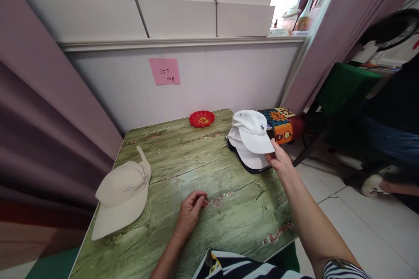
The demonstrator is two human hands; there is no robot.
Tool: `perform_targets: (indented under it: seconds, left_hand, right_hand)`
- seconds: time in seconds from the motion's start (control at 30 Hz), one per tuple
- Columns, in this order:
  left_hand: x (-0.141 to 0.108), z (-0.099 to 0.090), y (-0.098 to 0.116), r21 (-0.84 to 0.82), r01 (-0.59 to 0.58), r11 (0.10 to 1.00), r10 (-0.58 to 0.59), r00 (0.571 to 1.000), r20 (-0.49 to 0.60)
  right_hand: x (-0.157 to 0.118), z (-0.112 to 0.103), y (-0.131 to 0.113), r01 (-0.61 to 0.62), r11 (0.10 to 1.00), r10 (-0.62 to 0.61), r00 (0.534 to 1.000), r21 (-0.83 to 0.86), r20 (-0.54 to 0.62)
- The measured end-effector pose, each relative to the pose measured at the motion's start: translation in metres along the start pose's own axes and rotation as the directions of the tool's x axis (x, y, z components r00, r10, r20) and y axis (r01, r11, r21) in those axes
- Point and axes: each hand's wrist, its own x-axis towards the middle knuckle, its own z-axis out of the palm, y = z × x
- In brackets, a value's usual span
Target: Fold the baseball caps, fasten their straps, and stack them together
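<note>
At the table's right side, my right hand (279, 157) grips the brim of a white baseball cap (250, 123) with a small dark logo. That cap tops a stack: below it show another white cap (247, 156) and a dark cap (234, 149), mostly covered. My left hand (193, 205) rests on the table near the middle, its fingers curled in with nothing visible in them. To its left, a beige cap (122, 183) lies near the table's left edge, brim toward me, its back strap sticking up.
The green wood-patterned table (183, 161) stands against a white wall. A red scalloped dish (202, 118) sits at the back edge. Behind the caps is a colourful printed box (283, 126). A pink note (164, 71) is on the wall. Another person (393, 126) is at the far right.
</note>
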Motion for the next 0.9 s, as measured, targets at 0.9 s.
perform_targets:
  seconds: [0.9]
  left_hand:
    - [-0.002, 0.001, -0.003, 0.014, -0.036, 0.999, 0.036, 0.999, 0.001]
  right_hand:
    - [-0.023, 0.019, 0.03, 0.272, -0.292, -0.435, 0.816, -0.917, 0.381]
